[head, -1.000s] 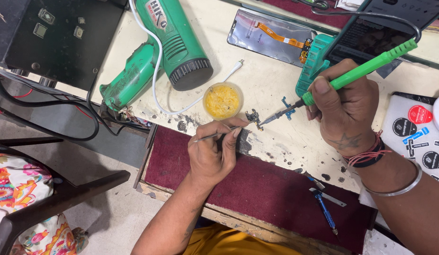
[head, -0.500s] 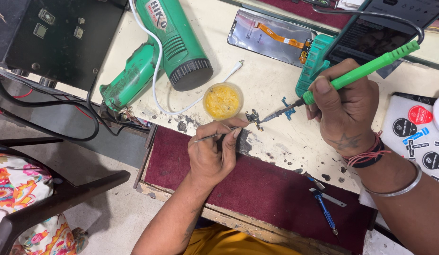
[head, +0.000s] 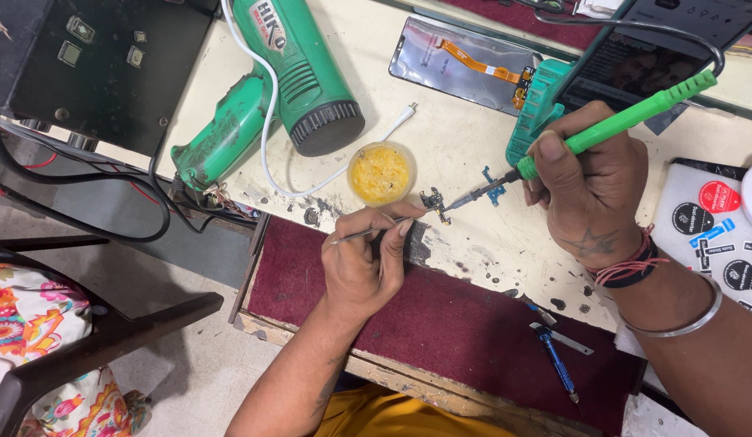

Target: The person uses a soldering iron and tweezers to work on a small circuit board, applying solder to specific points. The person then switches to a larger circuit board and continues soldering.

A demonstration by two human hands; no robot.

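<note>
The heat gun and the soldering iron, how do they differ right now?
The heat gun is bulky and lies on the bench with no hand on it; the soldering iron is slim as a pen and gripped in the right hand. The heat gun's nozzle points toward the yellow tub; the soldering iron's tip meets the small circuit board. Both are green.

one green heat gun, one green-handled soldering iron, one pair of tweezers, one small circuit board, one yellow flux tin, one phone screen panel, two hands, left hand, right hand, one blue screwdriver
</note>
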